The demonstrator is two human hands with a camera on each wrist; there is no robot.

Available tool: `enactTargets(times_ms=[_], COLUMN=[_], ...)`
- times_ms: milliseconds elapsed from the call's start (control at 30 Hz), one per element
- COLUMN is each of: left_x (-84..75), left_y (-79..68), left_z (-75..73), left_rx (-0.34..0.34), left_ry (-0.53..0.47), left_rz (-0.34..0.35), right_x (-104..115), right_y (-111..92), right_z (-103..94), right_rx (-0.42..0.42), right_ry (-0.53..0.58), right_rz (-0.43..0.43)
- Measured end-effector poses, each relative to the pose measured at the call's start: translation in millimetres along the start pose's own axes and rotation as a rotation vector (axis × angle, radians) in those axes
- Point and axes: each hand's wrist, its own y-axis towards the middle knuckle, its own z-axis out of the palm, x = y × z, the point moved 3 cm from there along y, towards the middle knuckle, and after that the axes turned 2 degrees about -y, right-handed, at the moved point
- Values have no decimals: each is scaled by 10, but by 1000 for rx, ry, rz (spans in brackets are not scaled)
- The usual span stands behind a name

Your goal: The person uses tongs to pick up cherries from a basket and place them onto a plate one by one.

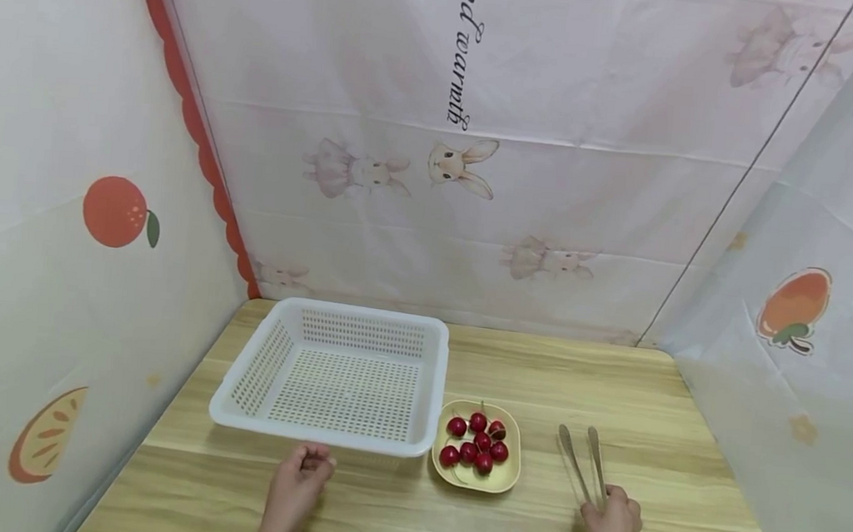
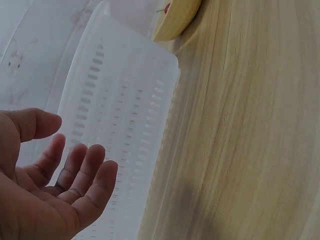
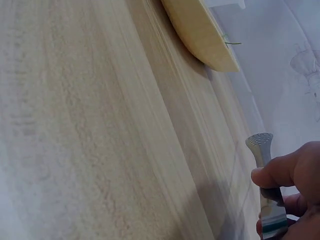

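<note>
My left hand [image 1: 300,480] hovers by the front side of a white plastic basket [image 1: 323,437], holding nothing. The left wrist view shows its fingers [image 2: 90,175] loosely bent, with space between them and the thumb. Metal tongs [image 1: 573,461] are gripped in my right hand [image 1: 615,527], their two arms spread apart and pointing away from me. In the right wrist view, the thumb lies on the tongs [image 3: 261,150], and one flared, perforated tip shows. Between the hands stands a small yellow dish [image 1: 508,475] with several red cherries [image 1: 468,452], some with green stems.
Basket and dish stand side by side on a wood-grain table [image 1: 539,367], the dish off the basket's right front corner. Printed cloth walls [image 1: 589,204] enclose the table at the back, left and right.
</note>
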Motion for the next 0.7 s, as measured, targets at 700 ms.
enactTargets(times_ms=[700], left_x=[-143], left_y=[-113], left_z=[-31], left_rx=[203], left_ry=[132], left_rz=[162], right_x=[-106], right_y=[92], right_z=[124], right_rx=[17], right_ry=[-116], right_rz=[-16])
